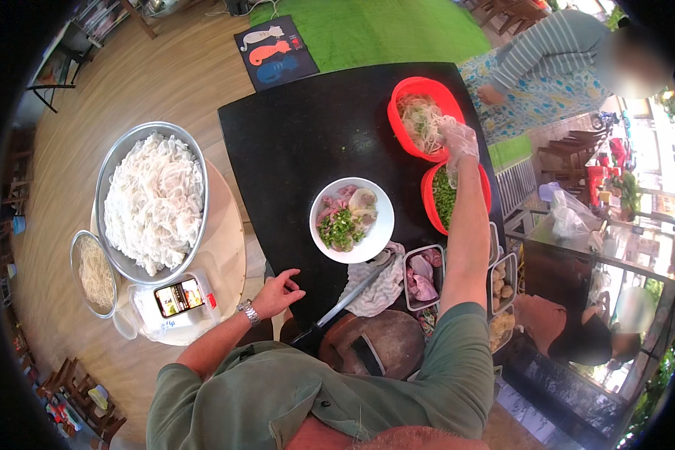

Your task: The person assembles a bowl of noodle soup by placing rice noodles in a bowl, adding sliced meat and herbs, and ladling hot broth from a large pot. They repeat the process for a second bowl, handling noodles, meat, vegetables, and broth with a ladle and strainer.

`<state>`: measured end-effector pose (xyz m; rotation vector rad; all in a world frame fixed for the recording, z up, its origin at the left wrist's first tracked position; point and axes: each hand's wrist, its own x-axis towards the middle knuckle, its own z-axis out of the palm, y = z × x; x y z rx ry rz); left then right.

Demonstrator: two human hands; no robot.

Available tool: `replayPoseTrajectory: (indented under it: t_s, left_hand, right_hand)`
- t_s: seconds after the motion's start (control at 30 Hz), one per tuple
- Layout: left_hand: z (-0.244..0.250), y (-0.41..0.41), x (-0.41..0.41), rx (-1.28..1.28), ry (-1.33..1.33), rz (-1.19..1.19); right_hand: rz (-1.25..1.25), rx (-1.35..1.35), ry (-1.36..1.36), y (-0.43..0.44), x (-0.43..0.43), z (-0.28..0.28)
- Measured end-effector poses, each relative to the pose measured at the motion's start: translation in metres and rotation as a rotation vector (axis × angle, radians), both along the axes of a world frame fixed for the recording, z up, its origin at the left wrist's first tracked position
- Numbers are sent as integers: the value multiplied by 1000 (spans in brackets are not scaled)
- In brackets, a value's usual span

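My right hand (460, 145), in a clear plastic glove, reaches into a red plastic basket (395, 121) of sliced onion (421, 115); its fingertips are among the slices, and whether they grip any is unclear. Just under that wrist is a second red basket (426, 197) with chopped green herbs (443, 194). My left hand (278, 295), bare with a metal watch at the wrist, rests at the black table's near left edge, fingers apart and holding nothing. Between the hands stands a white bowl (379, 239) with pink meat slices, pale round slices and chopped green onion.
A metal basin of white rice noodles (153, 202), a strainer of thin noodles (95, 273) and a phone (179, 297) sit on a round table at left. Near me are a cloth (374, 287), a meat container (424, 275) and a round chopping block (337, 343). Two people are at right.
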<state>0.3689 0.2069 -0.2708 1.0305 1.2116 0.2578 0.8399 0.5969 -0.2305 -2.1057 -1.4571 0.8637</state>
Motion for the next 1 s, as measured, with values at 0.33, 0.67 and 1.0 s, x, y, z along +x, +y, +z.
replayPoseTrajectory:
  t_s: [0.33, 0.67, 1.0]
  left_hand:
    - [-16, -7, 0, 40, 17, -10]
    - [-3, 36, 32, -36, -115, 211]
    - [11, 90, 66, -311, -446, 502]
  right_hand:
    - [-109, 185, 594, -52, -49, 89]
    - [287, -96, 281, -200, -152, 61]
    - [331, -127, -164, -294, -175, 93]
